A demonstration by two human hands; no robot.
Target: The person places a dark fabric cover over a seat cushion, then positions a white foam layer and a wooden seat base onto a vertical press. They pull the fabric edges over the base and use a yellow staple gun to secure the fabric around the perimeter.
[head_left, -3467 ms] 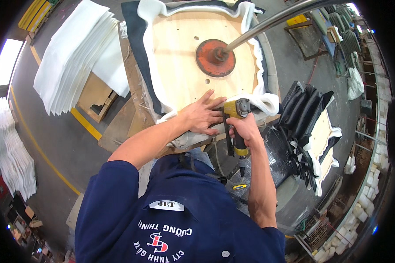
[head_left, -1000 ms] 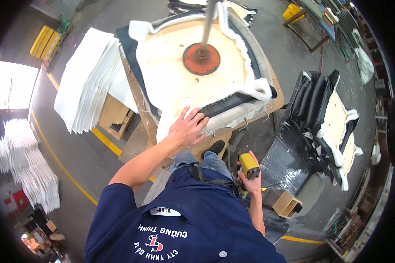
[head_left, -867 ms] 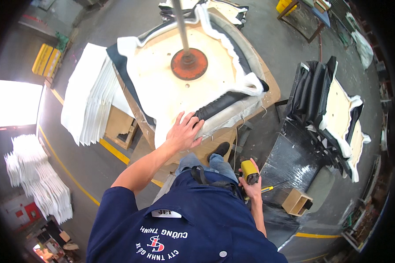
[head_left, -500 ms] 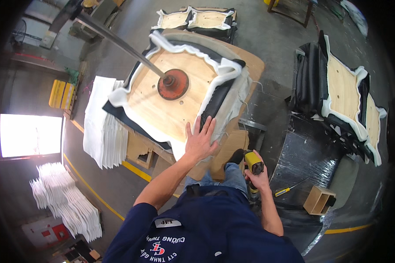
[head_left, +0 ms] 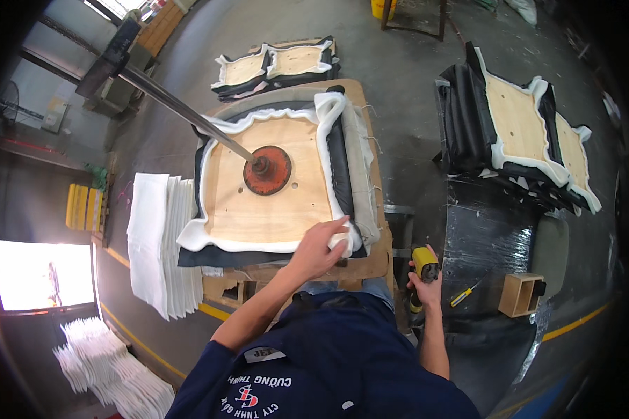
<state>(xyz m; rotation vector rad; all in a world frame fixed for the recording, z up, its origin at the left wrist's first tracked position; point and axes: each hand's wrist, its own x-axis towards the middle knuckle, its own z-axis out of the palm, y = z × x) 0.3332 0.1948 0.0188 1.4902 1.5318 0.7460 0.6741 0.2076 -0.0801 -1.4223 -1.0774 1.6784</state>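
An upholstered seat panel (head_left: 241, 216) lies face down on a turntable-like bench, its bare plywood up, edged with white padding (head_left: 251, 246) and black cover material (head_left: 340, 164). A red round pressure plate (head_left: 267, 170) on a slanted metal rod (head_left: 182, 112) bears on the middle of the wood. At the near right corner my left hand (head_left: 317, 246) has its fingers closed on the white padding. My right hand (head_left: 426, 283), off to the right of the bench and low, grips a yellow and black staple gun (head_left: 423, 264); its lower part is partly hidden.
Stacked seat panels stand at the right (head_left: 521, 126) and at the far side (head_left: 297, 61). White padding sheets (head_left: 157, 237) hang left of the bench; another pile (head_left: 112, 366) lies lower left. A screwdriver (head_left: 463, 296) and a small wooden box (head_left: 519, 295) sit at right.
The seat panel has turned counterclockwise, so its near edge now faces me squarely. My left hand has gone from flat on the right edge to closed on the corner padding. The staple gun stays in my right hand.
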